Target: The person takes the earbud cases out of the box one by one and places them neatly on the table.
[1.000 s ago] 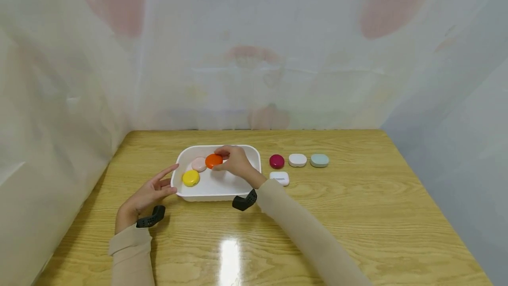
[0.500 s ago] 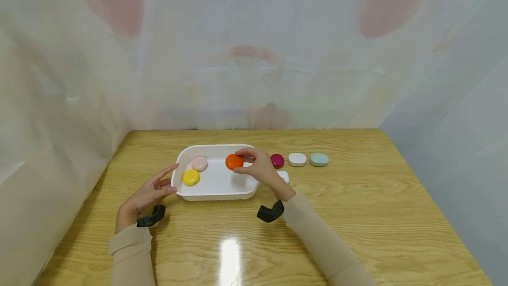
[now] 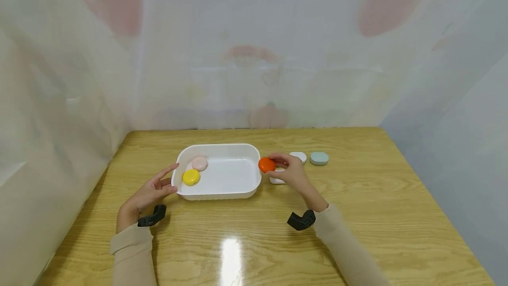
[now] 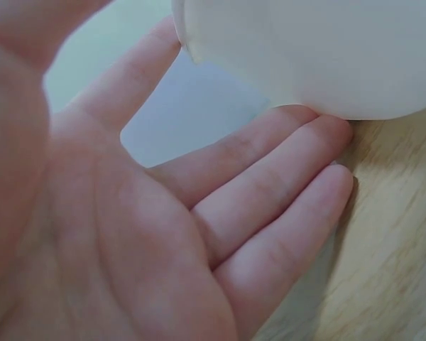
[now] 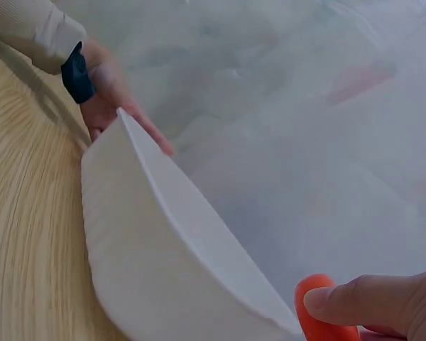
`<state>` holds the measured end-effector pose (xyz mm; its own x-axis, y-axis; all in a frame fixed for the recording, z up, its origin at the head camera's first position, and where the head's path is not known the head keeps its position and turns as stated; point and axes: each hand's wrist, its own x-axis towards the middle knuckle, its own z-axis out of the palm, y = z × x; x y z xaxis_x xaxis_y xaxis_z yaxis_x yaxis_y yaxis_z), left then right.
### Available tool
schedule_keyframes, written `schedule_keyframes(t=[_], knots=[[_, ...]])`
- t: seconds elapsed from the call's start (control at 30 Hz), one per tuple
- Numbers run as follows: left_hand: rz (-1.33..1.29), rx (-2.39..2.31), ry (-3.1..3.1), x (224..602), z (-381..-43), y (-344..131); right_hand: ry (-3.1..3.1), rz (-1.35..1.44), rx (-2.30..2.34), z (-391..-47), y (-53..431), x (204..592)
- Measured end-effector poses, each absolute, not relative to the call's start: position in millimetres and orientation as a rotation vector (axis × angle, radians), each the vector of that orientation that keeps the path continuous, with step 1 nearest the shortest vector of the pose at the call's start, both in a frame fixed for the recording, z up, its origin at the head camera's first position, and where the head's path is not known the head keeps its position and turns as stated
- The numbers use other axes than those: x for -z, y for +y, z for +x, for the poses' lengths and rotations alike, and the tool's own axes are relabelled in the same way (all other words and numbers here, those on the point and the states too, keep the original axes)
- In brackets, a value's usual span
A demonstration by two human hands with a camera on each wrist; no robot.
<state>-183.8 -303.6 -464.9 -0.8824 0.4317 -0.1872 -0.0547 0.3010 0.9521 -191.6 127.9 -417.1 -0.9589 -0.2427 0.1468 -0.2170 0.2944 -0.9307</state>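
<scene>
My right hand (image 3: 291, 172) pinches a glossy round orange case (image 3: 267, 165) between thumb and fingers, over the right rim of a white plastic bin (image 3: 222, 196). The right wrist view shows the thumb on the side of the orange case (image 5: 319, 312). At the bin's left end my left hand (image 3: 148, 194) touches the rim with outstretched fingers; in the left wrist view the fingers (image 4: 248, 177) lie against its outer wall. Inside the bin, at its left, sit a yellow round case (image 3: 191, 177) and a pale pink round case (image 3: 199, 163).
Right of the bin, a white oblong case (image 3: 298, 157) and a pale green oblong case (image 3: 319, 158) lie in a row. Another white case (image 3: 277, 179) lies partly under my right hand. The wooden table (image 3: 377, 215) ends at a pale sheet behind.
My right hand has carried the orange case rightward from beside the pink case to the bin's right rim. The crimson round case is now hidden. The left hand has stayed put.
</scene>
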Motion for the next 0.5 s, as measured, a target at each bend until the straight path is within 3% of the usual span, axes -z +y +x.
schedule_keyframes(t=[0.5], knots=[[0.368,-1.644,2.134,466.9,-184.4,-304.3,2.640,-0.281,1.690,-196.4,192.1,452.5]])
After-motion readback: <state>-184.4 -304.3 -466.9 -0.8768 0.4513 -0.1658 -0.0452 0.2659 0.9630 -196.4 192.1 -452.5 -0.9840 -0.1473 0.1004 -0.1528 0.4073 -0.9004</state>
